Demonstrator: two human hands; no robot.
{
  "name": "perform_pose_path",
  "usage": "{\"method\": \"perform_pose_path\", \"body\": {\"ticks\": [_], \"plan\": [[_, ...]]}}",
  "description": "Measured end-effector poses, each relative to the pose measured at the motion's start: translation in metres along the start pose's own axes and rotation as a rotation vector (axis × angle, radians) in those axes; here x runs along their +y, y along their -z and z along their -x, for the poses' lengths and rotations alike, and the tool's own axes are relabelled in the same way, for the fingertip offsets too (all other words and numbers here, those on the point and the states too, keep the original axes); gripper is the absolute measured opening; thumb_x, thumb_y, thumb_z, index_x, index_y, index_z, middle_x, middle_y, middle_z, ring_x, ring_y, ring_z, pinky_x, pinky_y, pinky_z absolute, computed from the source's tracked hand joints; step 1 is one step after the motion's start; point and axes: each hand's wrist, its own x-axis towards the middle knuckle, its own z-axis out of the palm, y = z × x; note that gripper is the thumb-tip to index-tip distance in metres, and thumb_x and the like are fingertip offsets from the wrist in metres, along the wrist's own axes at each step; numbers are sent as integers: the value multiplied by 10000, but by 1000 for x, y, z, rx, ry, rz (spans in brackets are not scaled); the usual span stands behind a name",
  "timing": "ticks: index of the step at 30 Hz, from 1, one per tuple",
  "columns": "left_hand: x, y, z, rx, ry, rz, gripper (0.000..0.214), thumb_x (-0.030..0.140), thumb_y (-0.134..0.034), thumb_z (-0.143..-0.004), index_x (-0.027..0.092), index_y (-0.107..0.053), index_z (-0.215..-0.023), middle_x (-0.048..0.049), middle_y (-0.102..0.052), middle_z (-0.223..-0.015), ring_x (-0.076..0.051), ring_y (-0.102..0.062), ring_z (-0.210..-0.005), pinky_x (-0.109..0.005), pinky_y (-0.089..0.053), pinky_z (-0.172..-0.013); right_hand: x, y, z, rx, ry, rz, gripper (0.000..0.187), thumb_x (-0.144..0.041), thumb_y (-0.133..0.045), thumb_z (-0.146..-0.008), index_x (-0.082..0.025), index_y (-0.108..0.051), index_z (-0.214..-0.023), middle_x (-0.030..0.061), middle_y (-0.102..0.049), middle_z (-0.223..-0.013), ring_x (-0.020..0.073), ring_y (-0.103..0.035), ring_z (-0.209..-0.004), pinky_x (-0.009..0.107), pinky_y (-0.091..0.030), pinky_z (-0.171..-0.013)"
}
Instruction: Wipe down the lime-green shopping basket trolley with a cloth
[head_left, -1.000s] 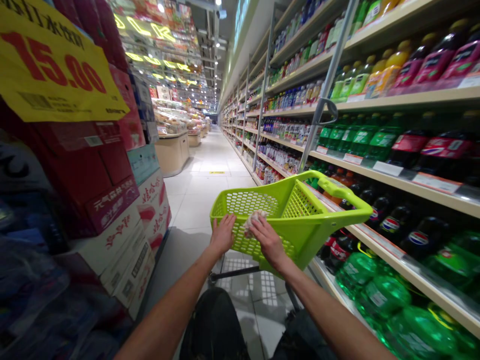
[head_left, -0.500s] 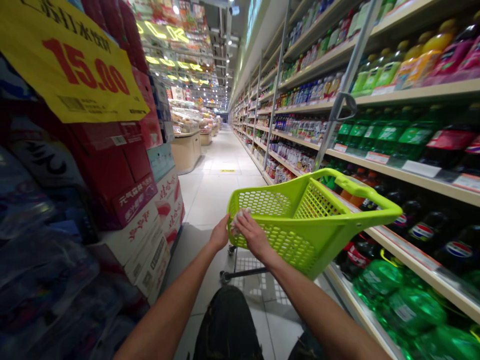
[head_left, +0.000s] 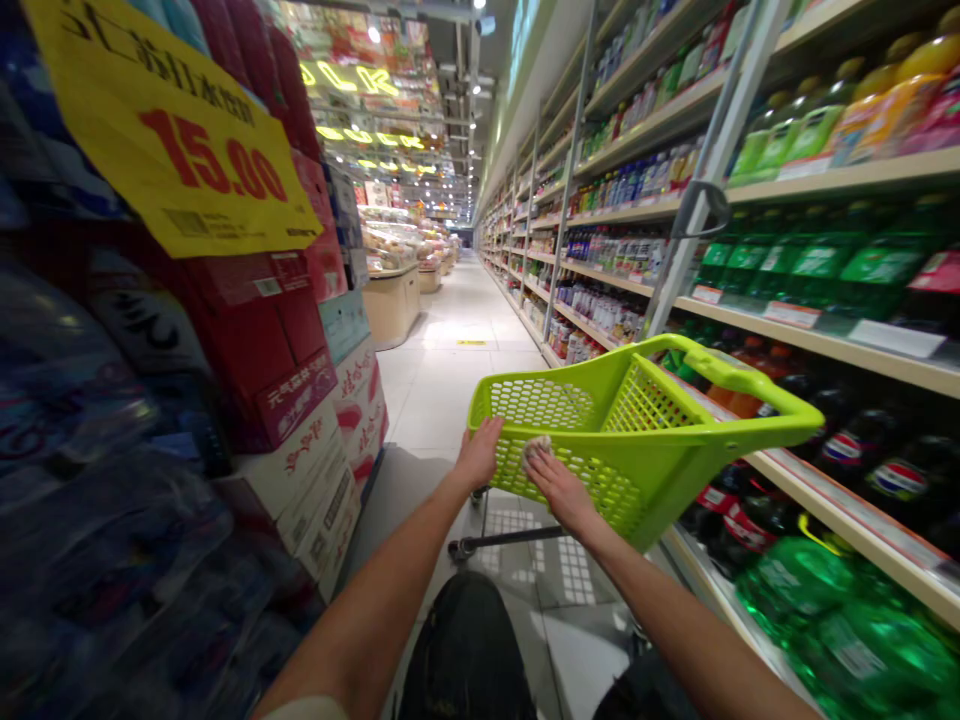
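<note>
A lime-green plastic shopping cart (head_left: 637, 438) with perforated sides stands in front of me, its handle to the right. My left hand (head_left: 478, 456) grips the top rim near the cart's left corner, fingers bent over the edge. Against the near side panel, my right hand (head_left: 561, 488) presses a crumpled whitish cloth (head_left: 535, 449). Fingers and palm partly hide this cloth. Below the basket a dark metal frame bar (head_left: 517, 538) and wheels show.
Shelves of bottled drinks (head_left: 817, 255) line the right side, close to the cart's handle. Stacked drink cartons (head_left: 300, 450) and a yellow price sign (head_left: 187, 140) stand at left. A tiled aisle (head_left: 442, 375) runs ahead past display counters (head_left: 394, 305).
My right hand has slid the cloth rightward along the side panel, away from the corner. My left hand has shifted from the corner's outer edge onto the top rim. The view has turned slightly left.
</note>
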Motion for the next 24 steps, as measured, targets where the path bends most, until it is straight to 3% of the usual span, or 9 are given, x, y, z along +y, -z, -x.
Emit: {"method": "perform_pose_path", "body": {"ticks": [2,5,10,14,20,24], "plan": [[15,0,-6,-100,-63,-44,716,4,-381,-670,174,-204,-1342,-52,-210,-1433,-210,-143,-1315,-513,-148,-1048,5,1,16,-27,58,31,352,-26,-365,-815,-129,-608,-1050,102,-581,-1128,190,-332,-1237,369,-399,-969],[29,-2,-12,-134,-34,-48,696,45,-401,-693,203,-201,-1341,-20,-177,-1444,-232,-110,-1319,-517,-228,-1022,16,13,20,43,30,72,401,-8,-323,-809,-119,-583,-1094,102,-534,-1194,200,-239,-1278,387,-366,-995],[31,-6,-6,-148,13,-50,694,48,-363,-720,224,-137,-1352,-2,-104,-1459,-228,-36,-1327,-547,-287,-979,36,26,30,70,12,113,459,4,-279,-796,-134,-551,-1139,88,-512,-1221,181,-186,-1294,401,-322,-1028],[34,-1,-3,-159,31,-82,661,56,-359,-730,215,-168,-1343,-21,-146,-1451,-240,-73,-1323,-604,-220,-982,29,24,53,29,145,98,426,-14,-287,-801,-150,-606,-1049,67,-583,-1131,156,-204,-1288,356,-365,-1003],[58,-1,-3,-139,-49,-115,604,124,-366,-774,182,-168,-1342,-45,-135,-1453,-211,-79,-1324,-565,-139,-1029,23,41,26,131,-34,79,487,-1,-285,-782,-159,-528,-1174,64,-472,-1265,184,-228,-1283,396,-304,-1039],[66,-5,3,-133,-92,-149,592,117,-349,-774,174,-178,-1338,-43,-174,-1444,-185,-100,-1322,-563,-151,-1028,22,32,44,112,47,77,465,5,-299,-772,-169,-584,-1096,70,-573,-1147,161,-274,-1265,363,-352,-1008]]}}
